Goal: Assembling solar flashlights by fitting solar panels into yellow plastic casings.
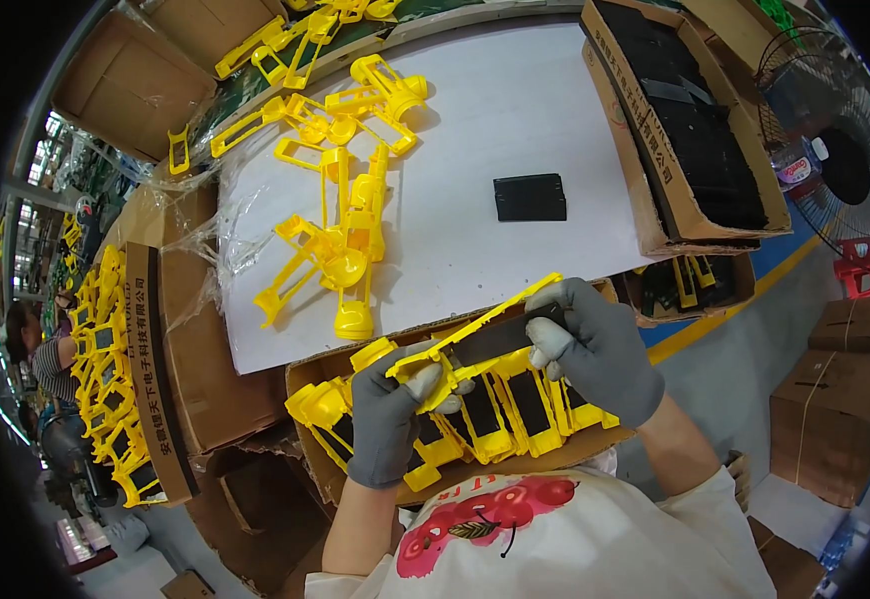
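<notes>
Both my hands wear grey gloves. My left hand (395, 409) grips the lower left end of a long yellow plastic frame (455, 344). My right hand (595, 344) presses a flat black panel (500, 339) into that frame with fingers and thumb. The piece is held tilted above a cardboard box (310, 374) packed with several finished yellow frames that carry black panels (515, 399).
A heap of bare yellow frames (340, 215) lies on the white table (495, 130), with one loose black panel (530, 197) beside it. A carton of black panels (695, 130) stands at the right. Another box of yellow frames (115, 379) is at the left. A fan (840, 165) stands at far right.
</notes>
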A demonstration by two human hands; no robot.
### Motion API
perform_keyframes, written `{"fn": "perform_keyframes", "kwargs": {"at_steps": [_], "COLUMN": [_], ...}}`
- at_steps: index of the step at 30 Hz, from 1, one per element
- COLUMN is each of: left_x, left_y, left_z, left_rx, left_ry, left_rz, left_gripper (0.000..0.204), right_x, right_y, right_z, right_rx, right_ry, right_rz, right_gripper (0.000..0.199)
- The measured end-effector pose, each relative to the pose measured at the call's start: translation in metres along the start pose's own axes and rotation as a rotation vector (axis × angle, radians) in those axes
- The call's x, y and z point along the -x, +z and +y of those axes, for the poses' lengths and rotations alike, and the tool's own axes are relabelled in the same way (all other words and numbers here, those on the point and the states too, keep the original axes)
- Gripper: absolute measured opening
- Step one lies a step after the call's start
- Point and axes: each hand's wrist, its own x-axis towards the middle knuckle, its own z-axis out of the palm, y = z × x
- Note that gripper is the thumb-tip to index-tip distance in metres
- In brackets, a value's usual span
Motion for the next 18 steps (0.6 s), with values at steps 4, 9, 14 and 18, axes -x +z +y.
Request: {"fn": "perform_keyframes", "kwargs": {"at_steps": [4, 9, 14, 18], "left_x": [-0.002, -0.002, -0.003, 0.001], "left_y": [0.008, 0.008, 0.007, 0.020], "left_z": [0.002, 0.000, -0.004, 0.004], "left_rx": [-0.007, -0.011, -0.004, -0.138], "left_ry": [-0.019, -0.051, -0.066, -0.078], "left_rz": [0.066, 0.037, 0.001, 0.054], "left_gripper": [0.028, 0.028, 0.027, 0.026], "right_x": [-0.002, 0.003, -0.002, -0.002], "right_y": [0.001, 0.006, 0.007, 0.003], "right_z": [-0.002, 0.007, 0.006, 0.017], "right_rx": [0.051, 0.248, 0.308, 0.457], "right_ry": [-0.003, -0.148, -0.228, -0.190], "right_rz": [-0.005, 0.064, 0.086, 0.048], "right_gripper": [0.018, 0.016, 0.017, 0.027]}}
